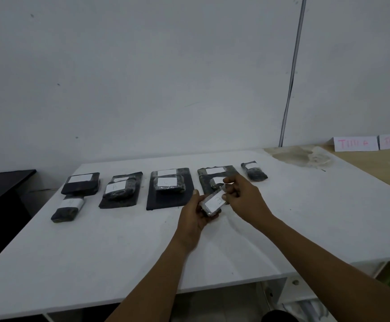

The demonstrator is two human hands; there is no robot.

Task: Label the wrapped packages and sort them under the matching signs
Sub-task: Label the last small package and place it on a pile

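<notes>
table [305, 219]: white top, stained at far right corner
mats [169, 201]: four dark ones in a row along the far side, each with a white sign at its far end
packages [68, 209]: one on the table before the leftmost mat, one [254, 171] at the row's right end

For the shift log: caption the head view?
Both hands hold a labelled package above the white table.
</notes>
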